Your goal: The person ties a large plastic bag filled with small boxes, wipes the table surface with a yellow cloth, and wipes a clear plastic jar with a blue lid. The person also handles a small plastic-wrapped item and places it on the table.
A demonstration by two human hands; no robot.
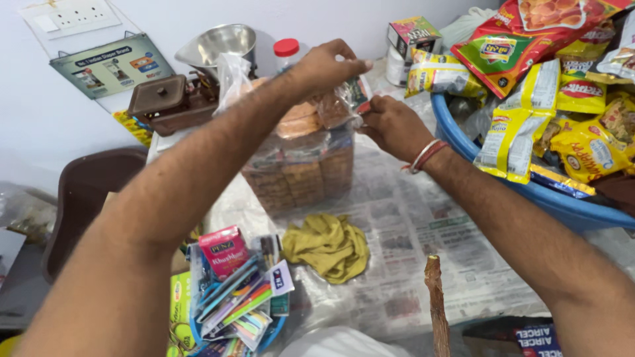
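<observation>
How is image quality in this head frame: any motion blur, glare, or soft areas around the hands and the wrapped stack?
Head view: even, soft light with faint shadows; left hand and right hand slightly smeared; clear plastic on the biscuit stack catches pale glare, as does the steel bowl; snack packets and newspaper soft, print unreadable.

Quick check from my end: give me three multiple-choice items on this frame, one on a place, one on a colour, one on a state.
1. Where does the crumpled cloth lie?
A. on the newspaper
B. in the blue tub
C. on the brown box

2. What colour is the jar lid?
A. green
B. red
C. white

3. What are the left hand and right hand doing?
A. resting flat
B. both pinching a small clear packet
C. holding the wooden stick

Answers: 1 A, the cloth sits on newsprint; 2 B, the lid is red; 3 B, both hands grip the packet above the clear bag of stacked biscuits.
</observation>
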